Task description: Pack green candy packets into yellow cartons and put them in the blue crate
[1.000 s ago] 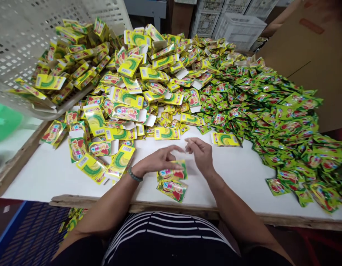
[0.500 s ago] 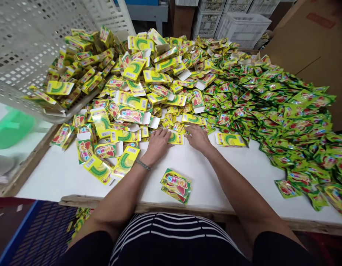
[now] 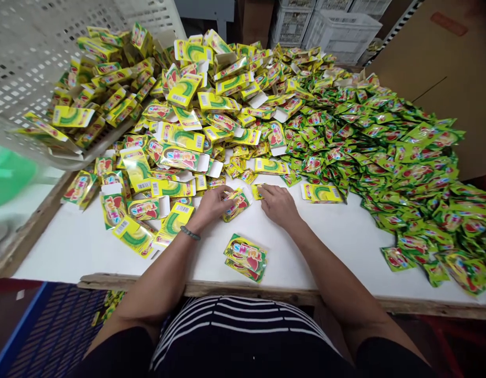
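My left hand [image 3: 212, 203] grips a small yellow-green carton [image 3: 235, 203] and tilts it up off the white table [image 3: 329, 247]. My right hand [image 3: 277, 205] lies just to its right, fingers curled over a small yellow piece [image 3: 257, 191] at the pile's edge. A short stack of green sachets [image 3: 246, 258] lies on the table in front of me, between my forearms. Behind my hands spreads a heap of flat yellow cartons [image 3: 188, 139].
A big pile of green sachets [image 3: 388, 152] covers the table's right side. A tipped white plastic crate [image 3: 34, 68] spills cartons at the left. A green basin [image 3: 7, 173] sits far left; brown cardboard [image 3: 455, 79] and white crates [image 3: 337, 26] stand behind.
Both hands reached from over the sachet stack forward to the pile's edge. My left hand has since picked up a carton and drawn it slightly back.
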### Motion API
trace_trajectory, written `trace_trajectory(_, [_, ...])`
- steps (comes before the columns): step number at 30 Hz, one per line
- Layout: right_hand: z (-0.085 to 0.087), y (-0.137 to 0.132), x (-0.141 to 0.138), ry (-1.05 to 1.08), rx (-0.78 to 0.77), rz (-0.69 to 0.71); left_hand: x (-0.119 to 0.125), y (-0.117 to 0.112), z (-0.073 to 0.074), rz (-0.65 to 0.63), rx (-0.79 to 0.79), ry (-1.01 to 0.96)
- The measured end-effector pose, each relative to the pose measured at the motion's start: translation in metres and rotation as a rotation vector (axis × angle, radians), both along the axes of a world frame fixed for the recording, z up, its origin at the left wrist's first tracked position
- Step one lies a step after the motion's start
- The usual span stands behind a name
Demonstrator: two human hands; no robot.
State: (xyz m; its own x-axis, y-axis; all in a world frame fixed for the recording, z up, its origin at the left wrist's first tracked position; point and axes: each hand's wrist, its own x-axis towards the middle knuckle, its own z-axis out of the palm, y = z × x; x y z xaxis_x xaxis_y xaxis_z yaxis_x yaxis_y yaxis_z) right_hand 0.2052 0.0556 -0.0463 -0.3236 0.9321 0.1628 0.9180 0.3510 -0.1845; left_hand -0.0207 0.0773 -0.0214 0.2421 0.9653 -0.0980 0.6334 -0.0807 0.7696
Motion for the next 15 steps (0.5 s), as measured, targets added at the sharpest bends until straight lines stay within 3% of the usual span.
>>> trace_trajectory(3, [-0.002,0.004,0.005,0.254,-0.012,-0.115,0.0,0.001,-0.007,0.054,-0.089,-0.217])
trace_trajectory(6, [-0.002,0.006,0.008,0.759,-0.078,-0.353,0.004,0.0,-0.009,0.067,-0.135,-0.315])
trace_trajectory(9, [-0.002,0.006,0.009,1.125,-0.266,-0.341,0.008,-0.002,-0.008,0.029,-0.188,-0.401])
trace_trajectory(11, [-0.002,0.005,0.011,1.174,-0.398,-0.264,0.011,-0.004,-0.007,0.002,-0.231,-0.476])
trace_trajectory(15, [0.0,0.005,0.022,1.051,-0.575,-0.163,0.015,-0.008,-0.005,-0.023,-0.279,-0.545])
